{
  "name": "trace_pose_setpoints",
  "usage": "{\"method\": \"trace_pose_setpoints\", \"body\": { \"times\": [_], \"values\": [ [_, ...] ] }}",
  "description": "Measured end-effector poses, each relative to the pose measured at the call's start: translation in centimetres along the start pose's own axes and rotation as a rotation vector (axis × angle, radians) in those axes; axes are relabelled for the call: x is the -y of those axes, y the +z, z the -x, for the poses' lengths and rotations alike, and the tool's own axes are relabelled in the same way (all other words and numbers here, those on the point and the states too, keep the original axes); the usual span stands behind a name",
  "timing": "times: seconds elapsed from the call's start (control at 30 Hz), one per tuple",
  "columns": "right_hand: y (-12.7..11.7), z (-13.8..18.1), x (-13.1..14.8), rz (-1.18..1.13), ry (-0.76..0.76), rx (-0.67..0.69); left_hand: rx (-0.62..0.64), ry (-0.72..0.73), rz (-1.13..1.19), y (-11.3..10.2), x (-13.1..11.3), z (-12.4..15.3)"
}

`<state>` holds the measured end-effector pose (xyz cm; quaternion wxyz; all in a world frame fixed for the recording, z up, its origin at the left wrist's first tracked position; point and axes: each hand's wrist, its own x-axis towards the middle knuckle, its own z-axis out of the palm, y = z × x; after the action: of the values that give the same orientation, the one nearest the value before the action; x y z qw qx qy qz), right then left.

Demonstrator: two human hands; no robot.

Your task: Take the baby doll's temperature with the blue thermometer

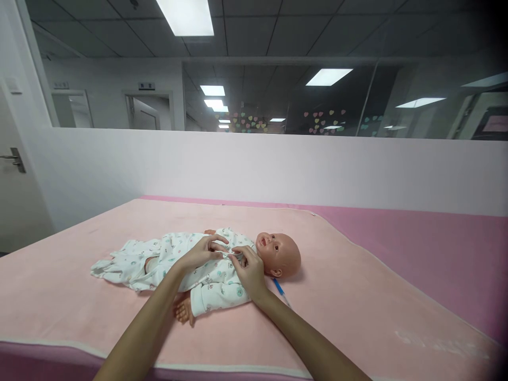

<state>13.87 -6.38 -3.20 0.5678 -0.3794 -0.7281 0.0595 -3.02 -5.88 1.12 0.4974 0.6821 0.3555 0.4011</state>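
Note:
A baby doll [278, 253] lies on its back on a light pink blanket [357, 296], head to the right. It wears a white patterned romper [166, 259]. My left hand [202, 251] and my right hand [249, 270] meet over the doll's chest near the collar. Both pinch the romper's front edge with closed fingers. The doll's bare hand [184, 311] sticks out of the near sleeve.
A thin blue-and-white stick, perhaps a thermometer [281, 291], lies on the blanket below the doll's head. The blanket covers a pink mattress [436, 238]. A white partition wall [278, 164] with glass above stands behind. A door [11, 159] is at far left.

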Motion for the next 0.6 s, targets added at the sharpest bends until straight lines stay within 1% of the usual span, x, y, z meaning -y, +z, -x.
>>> {"method": "trace_pose_setpoints", "body": {
  "times": [0.2,0.47,0.6],
  "values": [
    [0.0,0.0,0.0,0.002,0.018,0.015,0.003,0.018,-0.021,-0.1,0.3,0.0],
    [0.1,-0.1,0.0,0.022,0.041,-0.018,0.047,-0.017,-0.009,0.4,-0.9,0.5],
    [0.1,0.0,0.1,0.056,0.032,-0.01,-0.003,-0.033,0.003,0.4,-0.8,0.4]
  ]
}}
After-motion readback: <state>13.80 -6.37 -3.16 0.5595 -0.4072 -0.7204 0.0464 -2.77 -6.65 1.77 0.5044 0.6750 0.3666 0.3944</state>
